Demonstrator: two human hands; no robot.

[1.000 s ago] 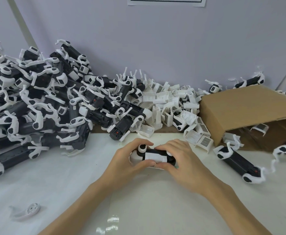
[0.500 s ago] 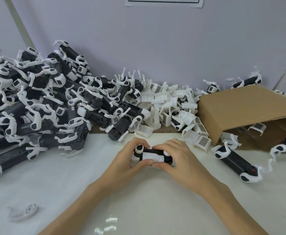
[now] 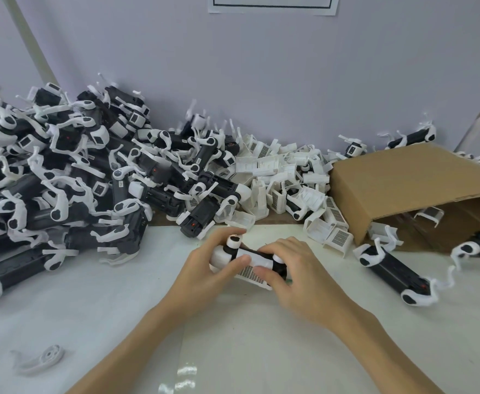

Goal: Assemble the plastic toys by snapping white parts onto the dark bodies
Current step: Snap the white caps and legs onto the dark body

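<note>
Both hands hold one toy body (image 3: 234,248) at the middle of the white table, dark with white round joints. A white grilled cover part (image 3: 250,273) sits against its near side. My left hand (image 3: 204,268) grips the toy's left end, thumb pressing on the white cover. My right hand (image 3: 295,268) wraps the right end, fingers curled over the cover's edge. Much of the dark body is hidden by my fingers.
A big heap of assembled dark-and-white toys (image 3: 62,180) fills the left and back. Loose white cover parts (image 3: 284,177) are piled behind my hands. A tipped cardboard box (image 3: 403,180) lies right, with two toys (image 3: 392,268) before it. A lone white leg piece (image 3: 45,358) lies near left.
The toy has tilted in my hands, so the white cover's grilled side now faces me. My right fingers have shifted along the cover's lower edge.
</note>
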